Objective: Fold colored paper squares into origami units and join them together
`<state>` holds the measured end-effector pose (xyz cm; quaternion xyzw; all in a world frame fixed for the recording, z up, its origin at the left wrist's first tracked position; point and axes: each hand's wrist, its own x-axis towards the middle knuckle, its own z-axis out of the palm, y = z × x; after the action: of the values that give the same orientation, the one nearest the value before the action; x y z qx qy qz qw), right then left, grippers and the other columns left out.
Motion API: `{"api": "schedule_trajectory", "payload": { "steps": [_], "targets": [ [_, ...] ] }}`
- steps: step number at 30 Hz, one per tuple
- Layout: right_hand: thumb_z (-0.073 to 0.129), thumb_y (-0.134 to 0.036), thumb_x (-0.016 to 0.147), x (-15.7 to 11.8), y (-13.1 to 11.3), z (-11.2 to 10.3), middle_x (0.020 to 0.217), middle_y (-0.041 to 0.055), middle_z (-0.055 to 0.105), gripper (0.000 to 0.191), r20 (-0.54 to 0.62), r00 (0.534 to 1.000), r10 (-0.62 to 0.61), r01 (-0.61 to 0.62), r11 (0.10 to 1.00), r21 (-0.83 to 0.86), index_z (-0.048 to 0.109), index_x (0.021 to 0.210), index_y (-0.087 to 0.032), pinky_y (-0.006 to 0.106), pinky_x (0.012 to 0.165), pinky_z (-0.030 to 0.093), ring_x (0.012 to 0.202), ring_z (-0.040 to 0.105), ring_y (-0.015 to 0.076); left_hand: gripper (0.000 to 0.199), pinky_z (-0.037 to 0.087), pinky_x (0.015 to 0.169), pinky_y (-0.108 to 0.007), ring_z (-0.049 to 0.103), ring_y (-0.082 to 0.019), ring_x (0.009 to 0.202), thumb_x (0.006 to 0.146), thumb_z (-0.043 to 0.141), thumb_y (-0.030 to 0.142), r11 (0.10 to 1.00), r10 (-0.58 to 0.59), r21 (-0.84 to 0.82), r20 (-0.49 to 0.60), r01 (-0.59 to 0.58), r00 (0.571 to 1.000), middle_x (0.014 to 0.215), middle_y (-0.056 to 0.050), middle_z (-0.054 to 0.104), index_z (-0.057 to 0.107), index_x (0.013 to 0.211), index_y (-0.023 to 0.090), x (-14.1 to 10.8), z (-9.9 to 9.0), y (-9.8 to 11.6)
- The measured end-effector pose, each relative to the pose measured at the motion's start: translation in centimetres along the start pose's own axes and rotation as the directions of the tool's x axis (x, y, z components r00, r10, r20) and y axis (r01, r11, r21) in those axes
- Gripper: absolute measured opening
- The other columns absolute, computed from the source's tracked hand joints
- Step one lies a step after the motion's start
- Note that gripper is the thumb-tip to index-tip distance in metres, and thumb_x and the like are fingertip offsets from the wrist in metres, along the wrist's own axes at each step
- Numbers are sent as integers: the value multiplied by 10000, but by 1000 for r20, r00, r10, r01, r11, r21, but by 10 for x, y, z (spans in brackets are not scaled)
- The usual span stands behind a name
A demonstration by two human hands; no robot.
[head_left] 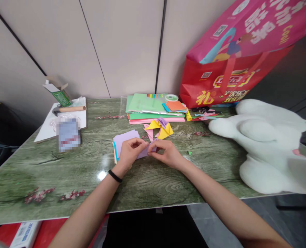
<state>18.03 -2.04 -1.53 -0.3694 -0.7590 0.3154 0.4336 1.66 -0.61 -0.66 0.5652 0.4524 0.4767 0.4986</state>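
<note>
Between my two hands is a small piece of purple paper (143, 153), partly hidden by the fingers. My left hand (130, 150) pinches its left side, thumb against fingers. At the right end, the thumb and fingers of my right hand (167, 152) grip the same paper. Beneath and left of my left hand lies a stack of coloured paper sheets (125, 137), purple on top with blue and cream edges showing. Just beyond my hands sit folded paper pieces (165, 131) in yellow, pink and purple.
Behind lies a pile of coloured paper (142, 105) with a yellow glue stick (188, 115) beside it. A white plush toy (269, 144) and a red bag (217, 82) take up the right. At left are a hammer (70, 109), a box (60, 94) and a blurred-out item (69, 135).
</note>
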Motion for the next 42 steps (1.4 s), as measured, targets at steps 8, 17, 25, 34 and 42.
{"api": "schedule_trajectory", "payload": {
  "steps": [8, 17, 25, 34, 42],
  "targets": [
    [713, -305, 661, 5, 11, -4, 718, 2, 665, 231, 25, 928, 372, -351, 850, 393, 672, 854, -184, 280, 612, 484, 614, 613, 136, 375, 509, 502, -255, 614, -138, 508, 631, 728, 437, 967, -204, -131, 126, 220, 971, 581, 0, 645, 628, 805, 120, 3, -7, 3],
    [727, -353, 645, 7, 14, -5, 811, 22, 655, 258, -33, 951, 308, -277, 895, 349, 652, 834, -194, 292, 661, 484, 708, 595, 146, 421, 578, 675, -309, 698, -201, 659, 534, 822, 328, 923, -292, -189, 227, 336, 929, 698, -103, 723, 624, 805, 74, -1, -7, 11],
    [759, -291, 609, 4, 11, 1, 698, -50, 534, 373, -126, 959, 252, -172, 878, 446, 444, 795, -222, 225, 577, 463, 626, 544, 99, 363, 580, 658, -299, 698, -197, 673, 546, 815, 306, 937, -276, -133, 285, 324, 918, 706, -86, 726, 642, 782, 91, -4, -4, 10],
    [810, -308, 531, 9, 10, -5, 768, -19, 623, 424, -75, 905, 418, -295, 747, 596, 525, 824, -195, 274, 698, 519, 676, 612, 109, 347, 577, 648, -309, 687, -183, 625, 573, 796, 332, 944, -246, -176, 191, 280, 950, 717, -102, 722, 664, 765, 75, -3, -4, 4],
    [794, -353, 545, 7, 12, -2, 681, -12, 635, 306, -103, 902, 420, -306, 786, 537, 606, 702, -170, 274, 635, 511, 607, 595, 114, 300, 561, 615, -298, 668, -169, 596, 587, 782, 319, 963, -205, -135, 192, 233, 960, 678, -70, 706, 649, 729, 89, -5, -2, 9]
  ]
}}
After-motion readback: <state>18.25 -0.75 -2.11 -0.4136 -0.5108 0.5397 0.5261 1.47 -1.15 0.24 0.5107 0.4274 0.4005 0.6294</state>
